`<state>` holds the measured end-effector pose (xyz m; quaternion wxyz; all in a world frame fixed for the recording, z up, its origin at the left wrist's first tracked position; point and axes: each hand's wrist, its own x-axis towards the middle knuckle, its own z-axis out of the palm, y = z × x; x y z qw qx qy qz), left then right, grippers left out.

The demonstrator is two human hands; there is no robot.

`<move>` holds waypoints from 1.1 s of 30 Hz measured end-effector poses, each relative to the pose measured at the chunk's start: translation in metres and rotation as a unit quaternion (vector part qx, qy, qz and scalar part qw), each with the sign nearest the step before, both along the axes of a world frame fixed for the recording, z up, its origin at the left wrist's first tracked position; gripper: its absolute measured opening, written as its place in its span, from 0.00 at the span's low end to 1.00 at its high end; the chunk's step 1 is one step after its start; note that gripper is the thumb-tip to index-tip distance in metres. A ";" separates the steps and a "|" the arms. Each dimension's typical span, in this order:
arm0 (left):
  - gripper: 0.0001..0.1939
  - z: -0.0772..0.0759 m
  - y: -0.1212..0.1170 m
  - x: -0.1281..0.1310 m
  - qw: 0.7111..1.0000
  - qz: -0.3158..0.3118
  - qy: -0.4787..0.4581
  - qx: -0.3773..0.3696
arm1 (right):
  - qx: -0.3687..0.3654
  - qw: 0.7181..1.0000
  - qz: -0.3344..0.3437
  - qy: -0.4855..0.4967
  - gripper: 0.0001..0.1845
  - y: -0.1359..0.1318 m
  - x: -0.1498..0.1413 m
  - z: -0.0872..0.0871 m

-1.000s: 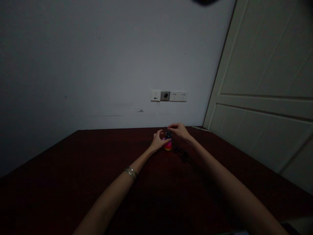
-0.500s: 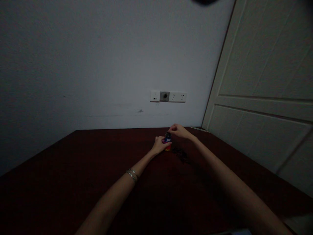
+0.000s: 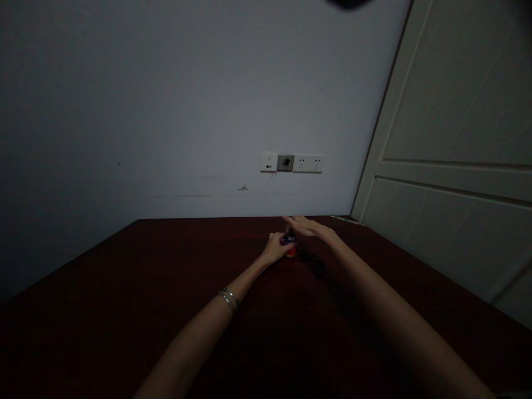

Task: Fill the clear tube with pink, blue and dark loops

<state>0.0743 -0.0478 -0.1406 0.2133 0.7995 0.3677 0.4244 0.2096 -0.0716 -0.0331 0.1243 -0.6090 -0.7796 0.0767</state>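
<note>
A small jar (image 3: 290, 247) with a dark cap and a pink and orange body stands on the dark red table (image 3: 124, 310), far out in front of me. My left hand (image 3: 275, 247) is wrapped round the jar's left side; bangles sit on that wrist. Just above the cap lies my right hand (image 3: 303, 227), fingers stretched flat over it. Whether it touches the cap I cannot tell. A dark tangled thing (image 3: 312, 264), perhaps a cord or chain, lies on the table just right of the jar.
The table runs back to a pale wall with a row of sockets (image 3: 292, 163). A white panelled door (image 3: 453, 144) stands along the table's right side. The room is dim.
My left hand has closed round the jar. My right hand, pinching at the cap before, now lies flat over it. The view has shifted slightly.
</note>
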 end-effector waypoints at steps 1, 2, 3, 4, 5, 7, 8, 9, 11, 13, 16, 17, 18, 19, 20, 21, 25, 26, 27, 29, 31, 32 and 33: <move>0.18 0.001 0.000 0.000 1.000 -0.006 -0.004 -0.008 | -0.007 1.000 -0.004 -0.002 0.39 0.001 -0.001 0.000; 0.18 0.002 -0.001 0.000 1.000 -0.012 -0.007 -0.014 | -0.014 1.000 -0.009 -0.004 0.40 0.002 -0.001 0.000; 0.17 0.003 -0.001 -0.001 1.000 -0.019 -0.010 -0.019 | -0.023 1.000 -0.011 -0.006 0.41 0.004 -0.002 0.000; 0.17 0.003 -0.002 -0.001 0.999 -0.024 -0.011 -0.023 | -0.037 0.999 -0.010 -0.005 0.41 0.005 -0.002 0.001; 0.17 0.004 -0.003 -0.001 0.999 -0.028 -0.013 -0.024 | -0.054 0.999 -0.001 0.001 0.41 0.006 -0.003 0.003; 0.18 0.006 -0.004 -0.001 0.999 -0.027 -0.016 -0.027 | -0.091 0.995 0.033 0.027 0.42 0.008 -0.003 0.007; 0.18 0.006 -0.004 -0.001 0.999 -0.025 -0.017 -0.029 | -0.102 0.992 0.050 0.045 0.41 0.009 -0.002 0.009; 0.19 0.006 -0.004 -0.001 0.999 -0.023 -0.019 -0.031 | -0.105 0.991 0.062 0.060 0.41 0.010 -0.001 0.011; 0.20 0.006 -0.004 0.000 0.999 -0.024 -0.019 -0.035 | -0.092 0.990 0.065 0.080 0.40 0.011 0.002 0.013; 0.21 0.006 -0.003 0.000 0.999 -0.029 -0.016 -0.039 | -0.069 0.992 0.054 0.089 0.39 0.013 0.007 0.011; 0.23 0.005 -0.001 0.001 0.999 -0.030 -0.010 -0.036 | -0.029 0.993 0.051 0.099 0.39 0.014 0.013 0.007; 0.23 0.004 0.000 0.001 0.999 -0.030 -0.008 -0.034 | -0.015 0.993 0.054 0.102 0.39 0.013 0.015 0.006; 0.24 0.004 0.001 0.001 0.999 -0.031 -0.007 -0.032 | -0.002 0.993 0.060 0.105 0.39 0.013 0.016 0.005; 0.24 0.003 0.002 0.001 0.999 -0.032 -0.005 -0.031 | 0.007 0.992 0.066 0.108 0.39 0.012 0.017 0.005; 0.24 0.003 0.003 0.001 0.999 -0.035 -0.004 -0.031 | 0.013 0.991 0.076 0.112 0.39 0.010 0.017 0.005; 0.24 0.003 0.003 0.001 0.999 -0.039 -0.005 -0.033 | 0.015 0.989 0.086 0.118 0.40 0.008 0.017 0.006; 0.25 0.004 0.004 -0.001 0.998 -0.057 -0.006 -0.034 | 0.030 0.984 0.108 0.138 0.40 -0.003 0.019 0.013; 0.25 0.004 0.004 -0.002 0.998 -0.057 -0.005 -0.033 | 0.042 0.984 0.101 0.143 0.40 -0.005 0.021 0.015; 0.25 0.005 0.003 -0.002 0.998 -0.055 -0.003 -0.032 | 0.056 0.983 0.089 0.149 0.40 -0.006 0.024 0.016; 0.25 0.005 0.002 -0.002 0.998 -0.047 0.002 -0.030 | 0.082 0.980 0.065 0.168 0.39 -0.007 0.030 0.015; 0.26 0.006 0.001 -0.002 0.999 -0.042 0.003 -0.033 | 0.104 0.977 0.037 0.182 0.38 -0.004 0.038 0.008; 0.26 0.007 0.000 -0.003 0.998 -0.042 0.000 -0.035 | 0.113 0.977 0.025 0.178 0.36 -0.002 0.041 0.002; 0.26 0.008 0.001 -0.004 0.998 -0.046 -0.006 -0.036 | 0.122 0.979 0.014 0.166 0.35 0.001 0.045 -0.005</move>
